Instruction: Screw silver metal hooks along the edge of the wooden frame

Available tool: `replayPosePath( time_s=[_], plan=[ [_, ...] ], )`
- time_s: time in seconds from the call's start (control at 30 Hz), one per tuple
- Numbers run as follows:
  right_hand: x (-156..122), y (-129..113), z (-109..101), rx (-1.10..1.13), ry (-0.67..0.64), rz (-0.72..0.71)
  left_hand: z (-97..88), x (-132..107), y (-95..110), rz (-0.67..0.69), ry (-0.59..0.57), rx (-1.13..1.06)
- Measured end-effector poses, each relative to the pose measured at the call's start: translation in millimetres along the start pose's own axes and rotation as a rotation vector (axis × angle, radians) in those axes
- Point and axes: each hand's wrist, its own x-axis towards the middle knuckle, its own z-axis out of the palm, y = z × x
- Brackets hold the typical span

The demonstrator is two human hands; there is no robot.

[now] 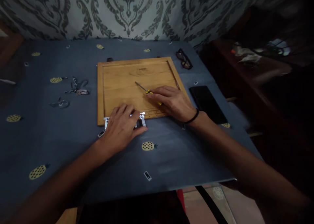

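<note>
A framed wooden panel (137,83) lies flat on the blue cloth. At its near left edge, my left hand (121,127) is closed over a shiny metal fitting (142,119), whose ends show on either side of the fingers while its middle is hidden. My right hand (175,102) rests over the panel's near right part and holds a screwdriver (141,86) with a yellow and black handle. Its shaft points up and left, and the tip is apart from the metal fitting. Small dark holes show along the panel's near edge.
The table is covered by a blue cloth (117,175) printed with pineapples. A black phone (208,104) lies right of the panel, and dark-framed glasses (183,58) lie beyond it. Small metal parts (78,86) are scattered to the left. A patterned curtain (137,14) hangs behind.
</note>
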Motion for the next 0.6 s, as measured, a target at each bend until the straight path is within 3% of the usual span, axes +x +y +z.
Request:
replayPosePath(
  time_s=[0.17, 0.3, 0.4, 0.6],
  plan=[
    [-7, 4, 1, -0.044, -0.100, -0.009, -0.5, 0, 0, -0.009, -0.015, 0.003],
    [-19, -21, -1, -0.050, 0.008, 0.056, 0.3, 0, 0, -0.003, -0.007, 0.008],
    [-27, -44, 4, -0.011, 0.137, 0.014, 0.1, 1, 0, -0.001, -0.011, 0.014],
    [-32, -61, 21, 0.030, 0.177, 0.047, -1.9, 1, 0, 0.003, -0.006, 0.018]
  ],
)
